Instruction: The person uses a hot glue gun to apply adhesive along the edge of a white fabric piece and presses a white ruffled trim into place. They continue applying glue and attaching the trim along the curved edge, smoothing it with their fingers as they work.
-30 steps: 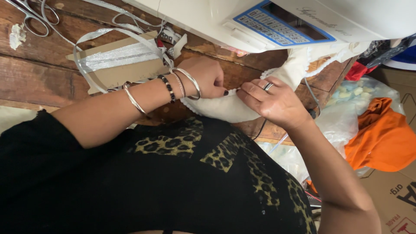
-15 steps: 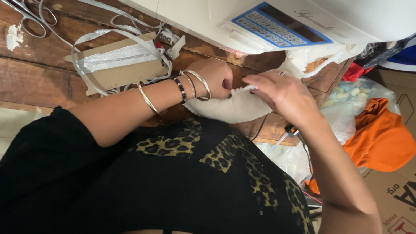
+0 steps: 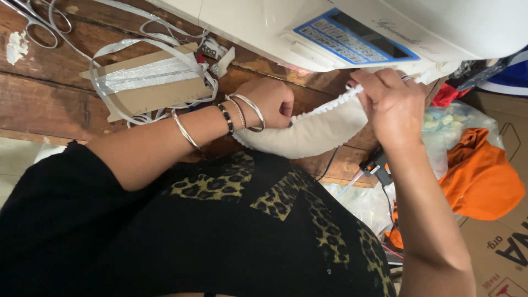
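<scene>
My left hand (image 3: 273, 102), with several bangles on its wrist, is closed on one end of a curved white fabric piece (image 3: 313, 133) with a looped trim along its edge. My right hand (image 3: 391, 104), wearing a ring, pinches the other end of the white fabric piece and its trim, lifted close under the white sewing machine (image 3: 308, 25). The fabric hangs stretched between both hands over the edge of the wooden table (image 3: 49, 104).
A cardboard card wound with silver ribbon (image 3: 146, 82) lies on the table at the left, with loose ribbon around it. Scissors (image 3: 33, 19) lie at the far left. Orange cloth (image 3: 481, 176), a plastic bag and a cardboard box sit at the right.
My right hand has moved up and to the right towards the machine, drawing the fabric out longer. My left hand keeps its grip near the table edge.
</scene>
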